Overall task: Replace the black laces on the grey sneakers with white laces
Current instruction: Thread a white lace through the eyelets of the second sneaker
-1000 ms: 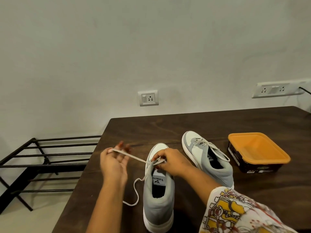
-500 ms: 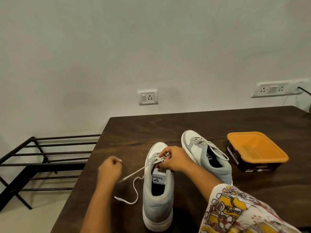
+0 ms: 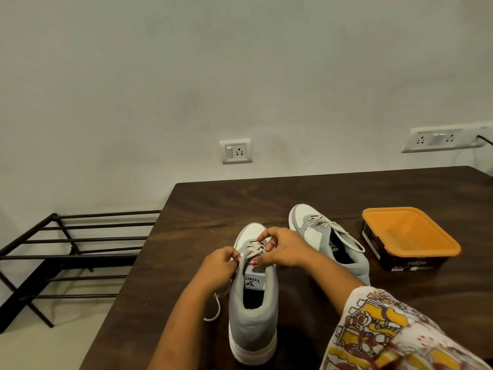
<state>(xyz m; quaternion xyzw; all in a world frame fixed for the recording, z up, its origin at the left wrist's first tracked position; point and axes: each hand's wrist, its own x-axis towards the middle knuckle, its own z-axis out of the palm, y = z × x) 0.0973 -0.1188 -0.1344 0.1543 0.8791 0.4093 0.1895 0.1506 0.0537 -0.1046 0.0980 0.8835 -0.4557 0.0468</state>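
Near grey sneaker point(image 3: 253, 313) is standing at lower centre of frame on the dark wooden table point(image 3: 240, 198), toe pointing up-frame; white lace point(image 3: 252, 249) is crossing its front eyelets, one loose end lying on the table at the shoe's left. Left hand point(image 3: 222, 265) is pinching the lace at the shoe's left edge, fingers curled; right hand point(image 3: 282, 247) is gripping the lace over the eyelets, fingers curled. Second sneaker point(image 3: 320, 236), laced white, is sitting right of centre; an orange-lidded tub point(image 3: 408, 236) is sitting further right; a black metal rack point(image 3: 66, 249) is standing at left.
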